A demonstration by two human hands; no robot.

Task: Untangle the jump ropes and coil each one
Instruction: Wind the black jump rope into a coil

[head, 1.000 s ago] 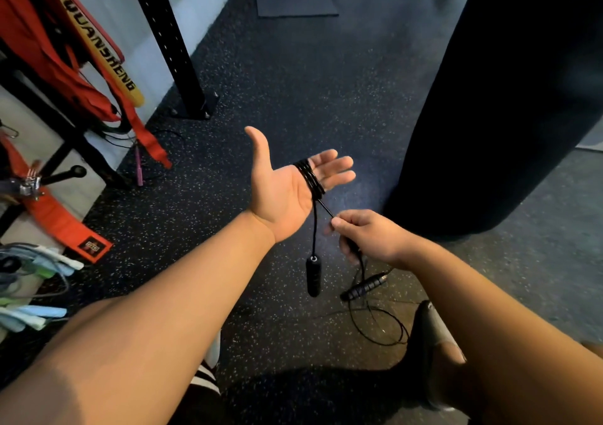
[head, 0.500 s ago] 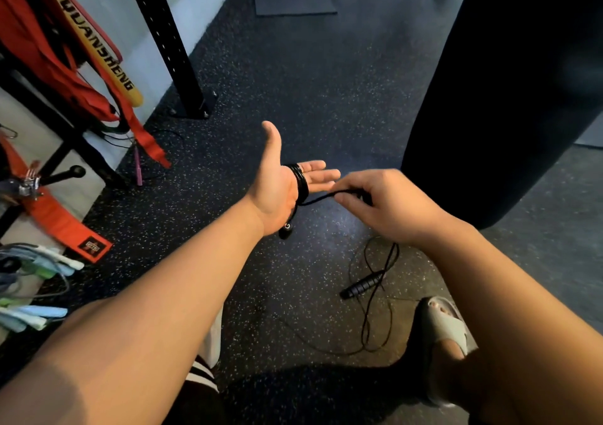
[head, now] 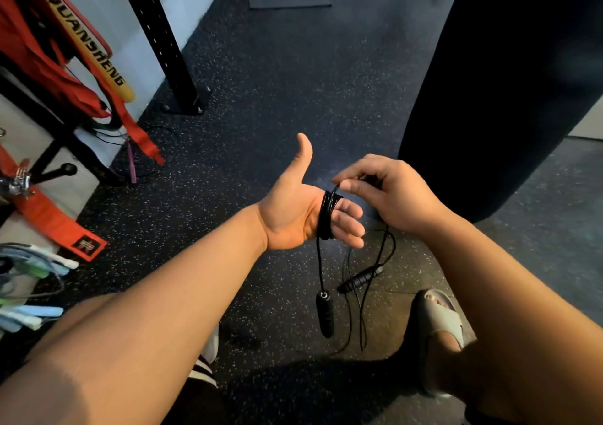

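Pinching the black jump rope (head: 327,216) between thumb and forefinger, the right hand (head: 391,193) held the cord at the top of a tight coil. The coil was wound around the four straight fingers of the left hand (head: 293,219), whose palm faced up with the thumb spread wide. Its first handle (head: 325,315) hung on a short length below that hand. The second handle (head: 360,279) lay on the speckled floor (head: 277,82) near a grey sandal (head: 440,320), amid loose cord that was possibly tangled.

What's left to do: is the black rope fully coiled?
Partly: turns wrap the left hand; loose rope trails down to the floor.
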